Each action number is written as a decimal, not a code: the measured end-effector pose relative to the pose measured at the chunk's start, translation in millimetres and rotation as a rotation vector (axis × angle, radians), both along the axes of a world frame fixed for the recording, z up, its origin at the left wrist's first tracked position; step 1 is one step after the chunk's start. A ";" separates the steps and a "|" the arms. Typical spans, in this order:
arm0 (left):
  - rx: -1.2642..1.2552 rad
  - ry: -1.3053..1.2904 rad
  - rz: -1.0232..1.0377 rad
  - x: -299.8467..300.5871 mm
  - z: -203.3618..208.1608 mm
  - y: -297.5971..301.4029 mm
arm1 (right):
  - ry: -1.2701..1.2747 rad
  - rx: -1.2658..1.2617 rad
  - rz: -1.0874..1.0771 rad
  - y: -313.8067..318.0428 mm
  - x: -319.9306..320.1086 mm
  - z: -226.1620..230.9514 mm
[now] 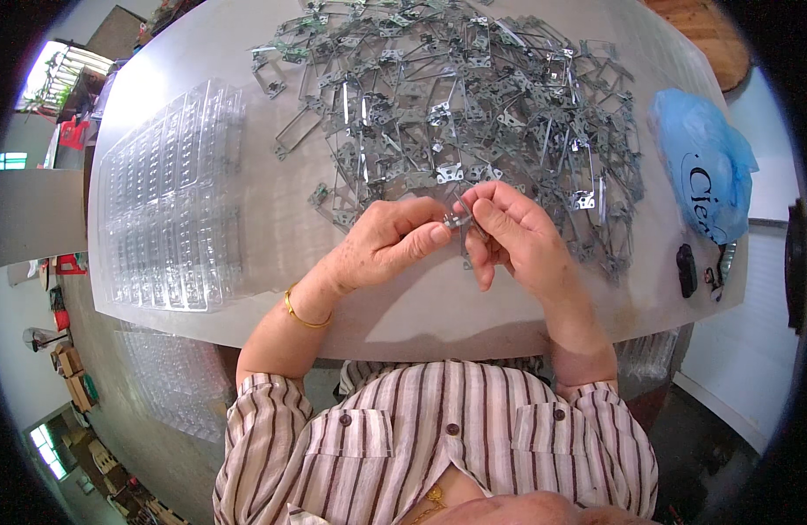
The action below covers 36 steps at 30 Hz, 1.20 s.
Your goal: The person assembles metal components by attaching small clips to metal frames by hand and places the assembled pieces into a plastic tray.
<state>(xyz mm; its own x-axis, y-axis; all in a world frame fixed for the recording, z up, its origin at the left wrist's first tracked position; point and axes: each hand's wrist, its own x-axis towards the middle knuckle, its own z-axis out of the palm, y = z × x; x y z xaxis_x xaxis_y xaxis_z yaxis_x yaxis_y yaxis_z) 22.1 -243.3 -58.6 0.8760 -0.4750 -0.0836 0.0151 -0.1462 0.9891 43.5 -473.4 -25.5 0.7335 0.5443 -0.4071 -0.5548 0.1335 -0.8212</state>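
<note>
Brackets [482, 105] lie tangled in a broad heap on the table [394, 319], beyond both hands, and from my end the work reads as mid-piece: one part [456, 220] is between the fingers, and a great deal looks left if the whole heap is to be handled. I cannot tell which brackets in it, if any, are finished. Off to the left I make out only clear plastic in the trays [171, 210], no metal, so I would judge that none has been filled. The part itself sits at the heap's near edge, midway between the hands. I see the left hand [390, 245] come in with its back up and its thumb stretched to the right, pinching one end of the part between thumb and forefinger. The right hand [521, 241] meets it from the other side, turned inward, gripping the part with thumb and forefinger while the lower fingers curl beneath; whether those enclose anything more I cannot tell. Both elbows are bent and spread, the forearms slanting inward across the table's near edge until the fingertips almost meet.
</note>
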 end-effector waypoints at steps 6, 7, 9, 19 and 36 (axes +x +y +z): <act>0.088 -0.027 -0.126 1.8 6.8 -1.6 | -0.015 -0.063 0.093 -6.0 3.0 -1.6; 0.090 -0.027 -0.123 1.5 7.7 -1.3 | -0.091 -0.114 0.108 -6.3 3.1 -3.1; 0.091 -0.050 -0.156 1.2 8.9 -1.7 | -0.167 -0.164 0.125 -6.4 3.4 -2.1; -0.145 0.159 -0.226 -4.5 6.4 -6.4 | -0.375 -0.144 -0.337 -13.7 4.8 1.1; -0.434 0.422 0.011 -0.2 0.8 -6.2 | -1.083 -0.256 -0.339 12.2 -11.9 -23.3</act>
<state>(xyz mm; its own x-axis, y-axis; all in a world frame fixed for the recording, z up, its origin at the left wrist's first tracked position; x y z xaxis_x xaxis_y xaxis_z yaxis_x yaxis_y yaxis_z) 21.9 -249.6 -57.8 0.8144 -0.5348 -0.2253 0.4180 0.2714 0.8669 31.6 -461.2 -48.8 0.8572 0.2460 0.4525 0.4864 -0.0978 -0.8683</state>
